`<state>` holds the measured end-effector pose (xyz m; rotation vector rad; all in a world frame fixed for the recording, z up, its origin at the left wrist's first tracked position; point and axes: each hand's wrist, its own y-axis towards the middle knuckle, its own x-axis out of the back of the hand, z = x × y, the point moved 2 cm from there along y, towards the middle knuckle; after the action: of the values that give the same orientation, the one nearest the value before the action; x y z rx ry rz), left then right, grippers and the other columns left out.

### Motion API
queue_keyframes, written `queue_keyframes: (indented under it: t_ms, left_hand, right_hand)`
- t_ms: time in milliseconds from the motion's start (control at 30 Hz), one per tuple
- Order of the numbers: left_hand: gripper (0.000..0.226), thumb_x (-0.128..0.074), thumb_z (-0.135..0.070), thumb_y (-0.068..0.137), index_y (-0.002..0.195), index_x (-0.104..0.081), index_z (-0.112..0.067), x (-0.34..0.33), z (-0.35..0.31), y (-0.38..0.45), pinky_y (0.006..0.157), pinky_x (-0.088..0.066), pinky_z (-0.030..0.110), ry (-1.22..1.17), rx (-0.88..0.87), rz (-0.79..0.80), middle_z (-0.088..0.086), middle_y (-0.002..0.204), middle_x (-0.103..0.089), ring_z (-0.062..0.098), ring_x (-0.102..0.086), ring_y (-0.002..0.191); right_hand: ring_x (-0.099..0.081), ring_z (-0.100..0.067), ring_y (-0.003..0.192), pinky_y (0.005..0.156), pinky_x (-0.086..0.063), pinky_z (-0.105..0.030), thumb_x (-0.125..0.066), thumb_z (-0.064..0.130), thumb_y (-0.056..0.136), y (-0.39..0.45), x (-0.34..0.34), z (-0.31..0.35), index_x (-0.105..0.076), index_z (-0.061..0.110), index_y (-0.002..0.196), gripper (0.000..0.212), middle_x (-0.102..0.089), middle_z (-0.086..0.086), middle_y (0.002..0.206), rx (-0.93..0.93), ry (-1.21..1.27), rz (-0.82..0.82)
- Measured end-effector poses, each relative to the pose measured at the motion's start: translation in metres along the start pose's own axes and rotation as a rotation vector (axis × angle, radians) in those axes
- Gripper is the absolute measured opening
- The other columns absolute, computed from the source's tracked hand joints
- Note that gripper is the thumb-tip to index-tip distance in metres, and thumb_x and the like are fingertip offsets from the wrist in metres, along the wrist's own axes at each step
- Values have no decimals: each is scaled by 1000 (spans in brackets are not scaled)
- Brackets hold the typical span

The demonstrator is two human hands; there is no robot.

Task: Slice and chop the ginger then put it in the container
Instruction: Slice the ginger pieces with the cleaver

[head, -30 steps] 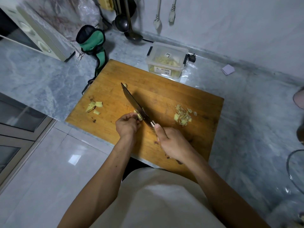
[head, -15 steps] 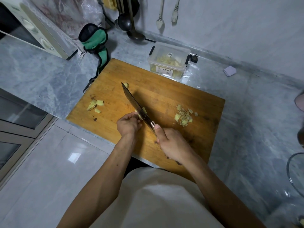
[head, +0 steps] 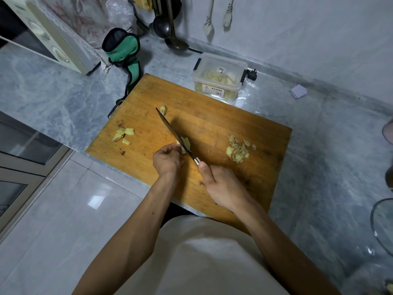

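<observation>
On the wooden cutting board (head: 212, 116) my left hand (head: 168, 159) pinches a small ginger piece (head: 185, 144) against the board. My right hand (head: 223, 188) grips the handle of a knife (head: 174, 134), whose blade stands on edge across that piece, tip pointing far-left. Ginger chunks (head: 124, 135) lie at the board's left. A single bit (head: 163, 109) sits by the blade tip. A pile of thin slices (head: 237, 149) lies to the right. The clear plastic container (head: 220, 76) with ginger strips inside stands open behind the board.
A green cloth holder (head: 123, 50) and a microwave (head: 49, 37) stand at the back left. Ladles (head: 168, 28) hang on the wall. A small purple pad (head: 298, 91) lies on the marble counter (head: 329, 135) at the right. A glass rim (head: 380, 224) shows at the right edge.
A slice has come off the ginger piece and leans against the right side of the blade. Both hands stay in nearly the same place.
</observation>
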<state>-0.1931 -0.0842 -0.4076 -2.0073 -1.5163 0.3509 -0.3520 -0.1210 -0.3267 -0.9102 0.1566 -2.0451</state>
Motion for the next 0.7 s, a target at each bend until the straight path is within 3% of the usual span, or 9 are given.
queue_keyframes:
  t_ms: [200,400,567,700]
  left_hand:
    - [8,-64,-13,93,95,-72,-11,1,3,2,62,-58,31,12,-26,8,13,95,-74,21,-68,75]
    - [15,-65,-17,93,104,-72,-8,1,5,6,59,-56,29,13,-34,13,10,94,-74,23,-71,82]
    - [16,-64,-13,94,104,-71,-3,1,4,5,60,-58,30,2,-36,20,12,90,-73,17,-68,70]
    - [15,-62,-9,94,104,-71,-2,2,6,6,65,-60,34,-5,-26,25,16,98,-73,21,-68,78]
  right_hand:
    - [-67,-23,84,79,-54,-45,-23,50,107,-1,-1,2,-69,4,94,67,-73,-10,89,25,-24,10]
    - [-53,-16,60,62,-44,-36,-26,48,108,4,-2,8,-51,16,66,58,-55,0,64,26,-14,14]
    - [-51,-16,55,55,-39,-34,-28,46,108,4,-3,12,-50,16,65,56,-54,0,61,41,-6,20]
    - [-52,-16,56,53,-37,-34,-28,46,108,-2,-5,9,-53,15,69,56,-56,-1,63,29,-5,27]
